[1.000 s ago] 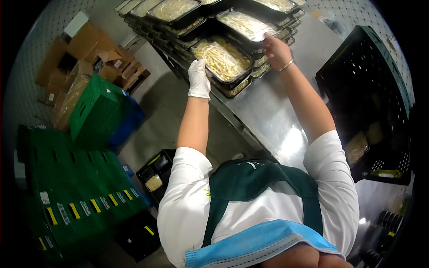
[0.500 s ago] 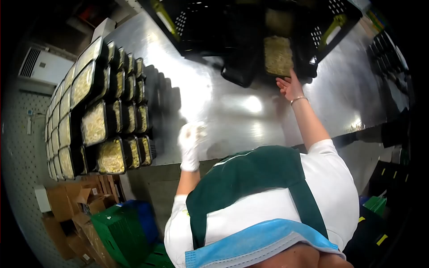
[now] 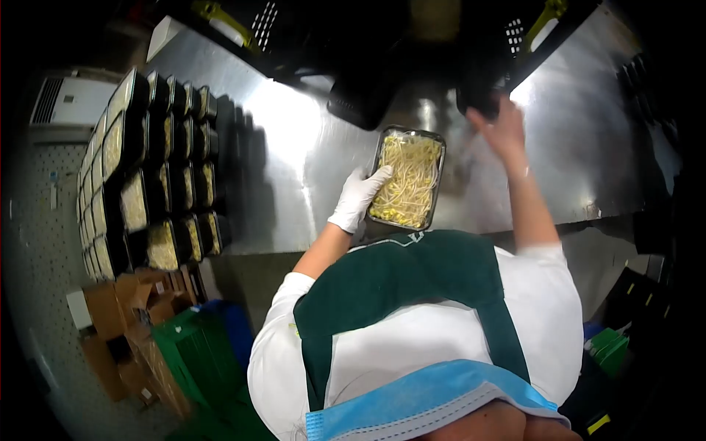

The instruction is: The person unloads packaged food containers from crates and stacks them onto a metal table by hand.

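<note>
My left hand [image 3: 359,195], in a white glove, grips the left side of a black tray of bean sprouts [image 3: 408,178], thumb over its edge. The tray is tilted above the metal table, close to my apron; yellow heads and pale stems show through its top. My bare right hand [image 3: 503,132] is blurred, its thumb and fingers spread apart beside a dark tray [image 3: 482,94] near the black crate [image 3: 550,45]. Whether the fingertips touch that tray is unclear. Another black tray [image 3: 360,103] lies by the crate's front, left of centre.
Stacked trays of sprouts [image 3: 134,202] stand several high at the table's left end. The metal table [image 3: 294,213] has its front edge by my apron. Cardboard boxes [image 3: 110,309] and a green crate [image 3: 193,353] are below left. Dark stacked items [image 3: 640,88] sit far right.
The sprout tray has come out from the crate toward me, and my left hand has moved right and taken hold of it. My right hand has left that tray and shifted slightly right.
</note>
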The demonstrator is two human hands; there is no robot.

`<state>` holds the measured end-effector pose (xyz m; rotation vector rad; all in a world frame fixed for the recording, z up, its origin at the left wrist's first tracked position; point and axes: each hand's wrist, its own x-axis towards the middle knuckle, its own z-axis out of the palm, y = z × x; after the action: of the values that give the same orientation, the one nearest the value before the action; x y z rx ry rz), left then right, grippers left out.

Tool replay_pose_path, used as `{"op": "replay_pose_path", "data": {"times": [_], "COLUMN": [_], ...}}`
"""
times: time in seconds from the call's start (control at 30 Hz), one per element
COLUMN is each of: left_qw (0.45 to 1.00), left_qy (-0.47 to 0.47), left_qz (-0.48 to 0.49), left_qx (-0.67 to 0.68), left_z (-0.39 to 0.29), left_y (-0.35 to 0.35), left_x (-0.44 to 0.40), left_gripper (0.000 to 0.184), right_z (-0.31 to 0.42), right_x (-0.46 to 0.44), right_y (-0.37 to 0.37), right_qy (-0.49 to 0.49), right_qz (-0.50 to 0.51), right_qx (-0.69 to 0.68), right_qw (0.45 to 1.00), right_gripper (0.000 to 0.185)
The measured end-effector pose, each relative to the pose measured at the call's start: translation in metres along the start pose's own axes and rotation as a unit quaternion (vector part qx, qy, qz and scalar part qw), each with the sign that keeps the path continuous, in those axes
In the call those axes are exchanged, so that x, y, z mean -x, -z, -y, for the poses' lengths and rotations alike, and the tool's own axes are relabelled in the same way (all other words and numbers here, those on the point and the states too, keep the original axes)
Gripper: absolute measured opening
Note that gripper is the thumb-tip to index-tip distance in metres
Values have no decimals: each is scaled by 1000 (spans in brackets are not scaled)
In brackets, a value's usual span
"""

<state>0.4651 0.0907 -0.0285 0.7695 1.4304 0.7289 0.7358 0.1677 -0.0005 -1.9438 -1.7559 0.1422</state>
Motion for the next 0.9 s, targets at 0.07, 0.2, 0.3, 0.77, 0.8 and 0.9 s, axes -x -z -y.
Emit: {"op": "replay_pose_path", "data": {"times": [0.07,0.2,0.3,0.77,0.8,0.9], "left_qw": [1000,996,991,680,681,684], "left_qy": [-6,22,-71,-470,-441,-379], "left_qz": [18,82,36,-465,-482,-522], "left_qx": [3,31,105,316,330,340], "left_z": [9,12,26,-5,2,-5], "left_y": [2,14,31,298,329,358], "left_x": [8,30,60,250,245,233], "left_gripper": [35,27,23,20,16,12], "right_z": [-14,-25,-47,-44,-36,60], "right_x": [-43,-72,-29,109,105,101], "right_y": [-37,-57,-26,19,17,19], "right_qy": [17,-79,-87,-306,-283,-226], "right_qz": [-138,-52,3,27,45,149], "right_qx": [152,181,-202,-565,-610,-708], "right_qw": [978,979,975,766,739,653], "right_gripper": [81,79,63,45,44,35]}}
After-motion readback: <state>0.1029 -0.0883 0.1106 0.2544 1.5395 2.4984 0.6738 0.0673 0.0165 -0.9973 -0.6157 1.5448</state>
